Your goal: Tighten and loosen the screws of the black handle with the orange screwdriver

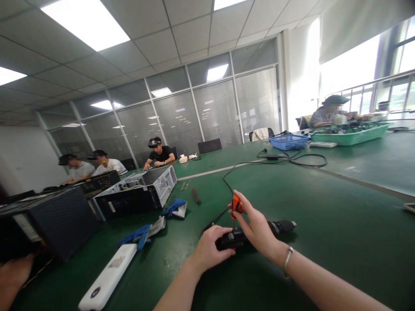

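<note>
A black, long-bodied corded tool (281, 226) with a metal tip at its right end lies on the green table in front of me. My left hand (210, 247) is closed around the tool's left end, thumb on the near side. In my right hand (259, 231), the fingers pinch the orange handle of a screwdriver (236, 206), which stands nearly upright above the tool. Its thin shaft points down at the tool's body; where the tip meets it is too small to make out.
Blue-and-grey gloves (142, 233) and a long white device (110, 276) lie to the left. Behind them stands an open computer case (136, 194). A black cable (246, 163) runs back toward a blue basket (288, 141) and green tray (353, 136). Another person's hand (14, 272) is at far left.
</note>
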`<act>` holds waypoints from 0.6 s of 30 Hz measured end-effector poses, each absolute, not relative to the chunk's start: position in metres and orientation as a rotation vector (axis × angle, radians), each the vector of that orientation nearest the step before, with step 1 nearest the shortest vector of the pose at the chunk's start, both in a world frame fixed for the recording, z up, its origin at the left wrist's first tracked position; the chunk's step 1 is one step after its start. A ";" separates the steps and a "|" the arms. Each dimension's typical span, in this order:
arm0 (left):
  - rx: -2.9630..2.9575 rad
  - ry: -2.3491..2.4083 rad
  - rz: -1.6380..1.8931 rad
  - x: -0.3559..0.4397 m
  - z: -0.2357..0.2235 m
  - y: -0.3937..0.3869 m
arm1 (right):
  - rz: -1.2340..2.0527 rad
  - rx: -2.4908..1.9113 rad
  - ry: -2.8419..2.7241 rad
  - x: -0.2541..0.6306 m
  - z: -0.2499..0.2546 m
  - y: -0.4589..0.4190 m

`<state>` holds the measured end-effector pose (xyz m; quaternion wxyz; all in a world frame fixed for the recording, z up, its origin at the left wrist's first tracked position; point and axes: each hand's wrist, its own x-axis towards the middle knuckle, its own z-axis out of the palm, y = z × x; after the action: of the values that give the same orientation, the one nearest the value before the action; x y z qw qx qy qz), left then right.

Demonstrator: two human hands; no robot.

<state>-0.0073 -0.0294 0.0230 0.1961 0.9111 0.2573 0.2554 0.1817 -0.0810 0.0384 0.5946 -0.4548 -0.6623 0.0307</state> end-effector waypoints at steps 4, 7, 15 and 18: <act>2.555 0.723 0.720 -0.008 0.023 -0.029 | -0.043 -1.091 -1.517 0.184 0.038 -0.081; 2.558 0.728 0.722 -0.008 0.021 -0.029 | -0.054 -1.088 -1.499 0.186 0.038 -0.080; 2.555 0.730 0.711 -0.008 0.022 -0.029 | -0.003 -1.085 -1.553 0.182 0.038 -0.083; 2.561 0.729 0.716 -0.007 0.022 -0.029 | -0.055 -1.100 -1.536 0.182 0.036 -0.080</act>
<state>-0.0075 -0.0293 0.0218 0.1910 0.9117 0.2596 0.2548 0.1824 -0.0802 0.0365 0.5857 -0.4718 -0.6587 -0.0234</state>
